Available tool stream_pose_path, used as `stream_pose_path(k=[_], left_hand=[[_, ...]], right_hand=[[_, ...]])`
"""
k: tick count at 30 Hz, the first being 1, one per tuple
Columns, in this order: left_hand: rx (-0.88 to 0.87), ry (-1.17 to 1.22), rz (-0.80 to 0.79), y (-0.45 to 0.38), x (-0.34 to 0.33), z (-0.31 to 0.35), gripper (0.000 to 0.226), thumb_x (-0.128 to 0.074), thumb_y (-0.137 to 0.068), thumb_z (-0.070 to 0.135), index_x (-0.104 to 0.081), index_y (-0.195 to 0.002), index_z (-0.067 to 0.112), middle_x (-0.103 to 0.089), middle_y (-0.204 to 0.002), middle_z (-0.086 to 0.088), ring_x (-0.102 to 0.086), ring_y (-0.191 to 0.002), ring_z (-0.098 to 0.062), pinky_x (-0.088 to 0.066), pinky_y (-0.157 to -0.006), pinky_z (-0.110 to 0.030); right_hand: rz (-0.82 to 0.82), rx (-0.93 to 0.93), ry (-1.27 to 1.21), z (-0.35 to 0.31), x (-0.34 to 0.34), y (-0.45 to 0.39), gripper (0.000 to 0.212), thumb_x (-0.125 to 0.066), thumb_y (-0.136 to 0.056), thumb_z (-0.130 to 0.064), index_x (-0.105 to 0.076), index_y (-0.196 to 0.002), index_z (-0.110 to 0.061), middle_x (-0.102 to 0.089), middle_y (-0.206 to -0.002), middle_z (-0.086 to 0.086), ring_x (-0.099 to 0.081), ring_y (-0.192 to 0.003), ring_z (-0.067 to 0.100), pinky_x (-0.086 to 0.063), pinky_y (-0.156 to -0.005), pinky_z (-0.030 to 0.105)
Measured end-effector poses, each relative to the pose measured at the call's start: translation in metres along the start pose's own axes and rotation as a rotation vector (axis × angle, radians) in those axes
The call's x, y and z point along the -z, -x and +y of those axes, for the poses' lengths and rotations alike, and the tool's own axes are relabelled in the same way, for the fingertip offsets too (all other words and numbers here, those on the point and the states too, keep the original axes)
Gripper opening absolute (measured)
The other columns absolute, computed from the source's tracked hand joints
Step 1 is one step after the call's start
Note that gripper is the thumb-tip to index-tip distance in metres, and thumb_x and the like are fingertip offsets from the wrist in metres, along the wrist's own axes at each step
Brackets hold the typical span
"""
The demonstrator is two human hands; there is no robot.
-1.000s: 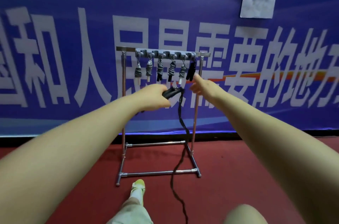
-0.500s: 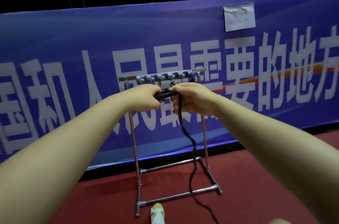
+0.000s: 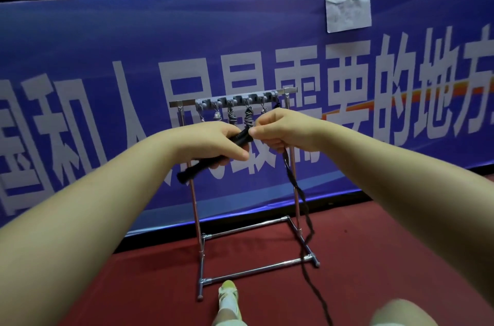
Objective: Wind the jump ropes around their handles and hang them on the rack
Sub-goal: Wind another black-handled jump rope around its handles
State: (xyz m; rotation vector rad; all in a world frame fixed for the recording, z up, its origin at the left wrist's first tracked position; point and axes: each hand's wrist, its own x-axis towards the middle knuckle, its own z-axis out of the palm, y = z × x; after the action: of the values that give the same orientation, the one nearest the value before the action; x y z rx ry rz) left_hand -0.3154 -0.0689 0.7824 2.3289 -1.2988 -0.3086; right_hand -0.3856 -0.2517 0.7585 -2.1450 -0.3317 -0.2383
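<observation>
My left hand is wrapped round the black handles of a jump rope, mid-frame, fingers curled over the top w/ thumb underneath; the handles poke out below my fist toward lower left, tilted, w/ a frayed-looking dark end. My right hand is just beside it, nearly touching, fingers pinched on the black rope right where it meets the handles. From under my right fist the rope drops down the center-right of the frame, passes in front of the rack's right post, crosses the base bar & trails off over the red floor to the bottom edge. The rack stands behind my hands, center of frame, chrome tubes w/ a grey hook strip along the top bar. A few wound ropes hang from the hooks, grey & black striped, partly hidden by my hands, so can't count them for sure. Behind the rack a blue banner w/ big white characters fills most of the frame; a white paper sheet is stuck on it, upper right. My shoe, yellow-green, shows at bottom center, just in front of the rack's base.
</observation>
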Motion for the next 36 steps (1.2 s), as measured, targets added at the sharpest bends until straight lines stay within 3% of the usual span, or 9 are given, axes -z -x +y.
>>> stream_pose_path(k=[3, 6, 10, 13, 16, 20, 26, 31, 36], left_hand=[[-0.007, 0.506, -0.086, 0.008, -0.005, -0.004, 0.015, -0.057, -0.093, 0.015, -0.057, -0.105, 0.007, -0.065, -0.08, -0.005, -0.064, -0.063, -0.013, -0.054, -0.058, -0.026], [-0.042, 0.766, -0.144, 0.014, -0.01, -0.012, 0.032, -0.056, -0.083, 0.026, -0.059, -0.106, 0.005, -0.065, -0.076, -0.005, -0.062, -0.056, -0.013, -0.053, -0.051, -0.026], [-0.033, 0.886, -0.229, 0.017, -0.021, -0.012, 0.034, -0.049, -0.084, 0.036, -0.06, -0.101, 0.008, -0.051, -0.06, 0.002, -0.047, -0.042, -0.007, -0.044, -0.041, -0.02], [-0.049, 0.959, -0.224, 0.013, -0.026, -0.01, 0.03, -0.044, -0.082, 0.03, -0.058, -0.098, 0.008, -0.042, -0.056, 0.005, -0.037, -0.041, -0.004, -0.035, -0.037, -0.015], [-0.08, 1.025, -0.174, 0.01, -0.027, -0.008, 0.024, -0.048, -0.081, 0.025, -0.057, -0.097, 0.01, -0.044, -0.059, 0.005, -0.036, -0.042, -0.003, -0.032, -0.036, -0.012], [-0.17, 1.115, -0.083, 0.006, -0.027, -0.005, 0.02, -0.048, -0.081, 0.022, -0.055, -0.097, 0.012, -0.047, -0.061, 0.005, -0.039, -0.042, -0.002, -0.034, -0.036, -0.012], [-0.256, 1.388, 0.038, 0.002, -0.019, -0.012, 0.019, -0.047, -0.083, 0.024, -0.055, -0.098, 0.015, -0.047, -0.06, 0.007, -0.04, -0.042, -0.001, -0.035, -0.035, -0.011], [-0.241, 1.416, 0.1, -0.001, -0.014, -0.024, 0.03, -0.043, -0.091, 0.02, -0.052, -0.119, 0.014, -0.046, -0.062, 0.007, -0.039, -0.042, -0.001, -0.034, -0.035, -0.011], [-0.066, 0.879, 0.281, -0.001, -0.016, -0.035, 0.03, -0.044, -0.097, 0.007, -0.05, -0.126, 0.013, -0.046, -0.069, 0.0, -0.04, -0.047, -0.006, -0.034, -0.039, -0.016]], right_hand=[[0.089, 0.091, 0.023, -0.002, 0.003, 0.002, 0.03, -0.054, -0.096, -0.019, -0.057, -0.066, -0.021, -0.044, -0.055, -0.007, -0.039, -0.051, 0.008, -0.037, -0.055, 0.021], [0.077, 0.128, -0.076, 0.001, 0.006, 0.003, 0.028, -0.053, -0.096, -0.02, -0.058, -0.069, -0.02, -0.044, -0.059, -0.004, -0.041, -0.055, 0.009, -0.04, -0.059, 0.023], [-0.02, 0.131, -0.179, 0.002, 0.003, 0.003, 0.025, -0.053, -0.09, -0.028, -0.057, -0.068, -0.019, -0.043, -0.058, -0.004, -0.04, -0.054, 0.012, -0.039, -0.056, 0.023], [0.038, 0.112, -0.186, 0.003, 0.0, 0.001, 0.026, -0.053, -0.093, -0.032, -0.054, -0.077, -0.012, -0.043, -0.055, -0.005, -0.038, -0.05, 0.01, -0.036, -0.05, 0.022], [0.111, 0.058, -0.224, 0.007, -0.004, -0.002, 0.032, -0.045, -0.098, -0.038, -0.054, -0.081, -0.012, -0.04, -0.055, -0.005, -0.037, -0.05, 0.01, -0.034, -0.05, 0.022], [0.099, -0.067, -0.316, 0.014, -0.017, -0.006, 0.057, -0.025, -0.096, -0.06, -0.051, -0.073, -0.014, -0.04, -0.058, -0.002, -0.039, -0.052, 0.014, -0.036, -0.055, 0.027], [0.109, -0.054, -0.329, 0.017, -0.03, -0.005, 0.07, -0.006, -0.096, -0.06, -0.056, -0.094, -0.012, -0.043, -0.059, 0.001, -0.039, -0.046, 0.013, -0.036, -0.049, 0.026], [0.106, -0.063, -0.05, 0.005, -0.031, 0.002, 0.061, -0.019, -0.101, -0.051, -0.06, -0.101, -0.007, -0.038, -0.057, -0.003, -0.031, -0.049, 0.012, -0.031, -0.051, 0.027], [0.147, -0.051, 0.66, -0.024, -0.031, 0.003, 0.018, -0.049, -0.098, -0.027, -0.062, -0.094, -0.015, -0.056, -0.073, 0.001, -0.047, -0.058, 0.012, -0.038, -0.053, 0.023]])
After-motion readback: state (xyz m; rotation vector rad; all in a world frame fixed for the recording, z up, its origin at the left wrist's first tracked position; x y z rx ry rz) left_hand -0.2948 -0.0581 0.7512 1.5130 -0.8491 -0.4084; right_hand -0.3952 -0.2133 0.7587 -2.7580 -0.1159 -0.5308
